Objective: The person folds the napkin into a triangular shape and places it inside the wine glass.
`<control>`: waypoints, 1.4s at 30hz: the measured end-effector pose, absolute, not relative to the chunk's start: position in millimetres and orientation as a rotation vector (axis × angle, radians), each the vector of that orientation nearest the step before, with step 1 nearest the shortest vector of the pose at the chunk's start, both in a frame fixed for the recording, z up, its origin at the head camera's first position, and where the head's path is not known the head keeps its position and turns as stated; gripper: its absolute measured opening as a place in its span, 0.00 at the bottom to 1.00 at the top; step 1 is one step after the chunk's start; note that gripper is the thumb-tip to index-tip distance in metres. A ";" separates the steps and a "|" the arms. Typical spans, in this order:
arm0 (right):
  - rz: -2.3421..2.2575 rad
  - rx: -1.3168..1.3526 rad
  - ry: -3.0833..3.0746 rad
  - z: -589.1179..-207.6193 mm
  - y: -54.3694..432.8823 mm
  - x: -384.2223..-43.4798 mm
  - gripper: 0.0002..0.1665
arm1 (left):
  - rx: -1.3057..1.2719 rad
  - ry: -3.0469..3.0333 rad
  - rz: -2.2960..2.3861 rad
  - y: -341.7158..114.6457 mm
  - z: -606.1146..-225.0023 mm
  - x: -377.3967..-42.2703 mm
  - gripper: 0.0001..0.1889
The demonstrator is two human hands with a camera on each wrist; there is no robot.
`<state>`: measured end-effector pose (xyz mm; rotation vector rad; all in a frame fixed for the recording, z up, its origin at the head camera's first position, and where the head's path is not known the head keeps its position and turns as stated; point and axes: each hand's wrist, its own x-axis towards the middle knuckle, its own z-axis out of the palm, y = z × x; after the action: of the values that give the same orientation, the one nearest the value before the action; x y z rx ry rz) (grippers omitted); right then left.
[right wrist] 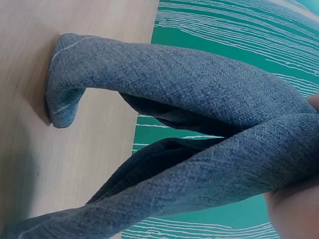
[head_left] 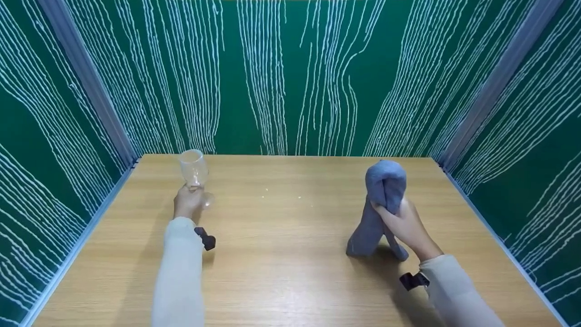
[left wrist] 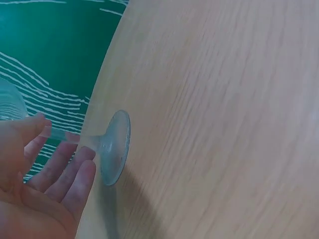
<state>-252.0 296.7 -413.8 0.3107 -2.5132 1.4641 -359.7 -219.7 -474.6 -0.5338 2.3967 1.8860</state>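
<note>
A clear stemmed wine glass (head_left: 194,169) is at the far left of the table, bowl up. My left hand (head_left: 187,200) pinches its stem between thumb and fingers, and the round foot (left wrist: 115,148) shows beyond the fingertips in the left wrist view. On the right, my right hand (head_left: 404,222) grips a folded grey-blue cloth (head_left: 386,181) near its upper part. Two ends of the cloth hang down below the hand, close over the tabletop. In the right wrist view the cloth (right wrist: 189,79) covers most of the fingers.
A light wooden table (head_left: 281,254) lies beneath both hands. A few tiny pale specks (head_left: 299,197) dot its middle. Green walls with white wavy lines (head_left: 290,77) stand along the back and both sides, with grey posts (head_left: 504,77) at the corners.
</note>
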 end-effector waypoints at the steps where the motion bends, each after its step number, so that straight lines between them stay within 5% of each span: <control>1: 1.455 0.314 -2.512 -413.2 297.7 -252.4 0.27 | -0.518 2.364 1.909 -219.2 -475.8 -359.3 0.29; 16: 1.413 0.311 -2.522 -408.6 301.0 -252.2 0.28 | -0.195 2.467 1.720 -193.0 -482.6 -351.7 0.29; 42: 1.332 0.368 -2.465 -408.4 303.9 -254.7 0.27 | 0.392 2.234 1.726 -75.2 -475.4 -314.7 0.18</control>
<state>-254.7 303.9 -408.4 0.3680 -2.4649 1.3318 -314.7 -75.2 -475.4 0.3921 2.2337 1.7259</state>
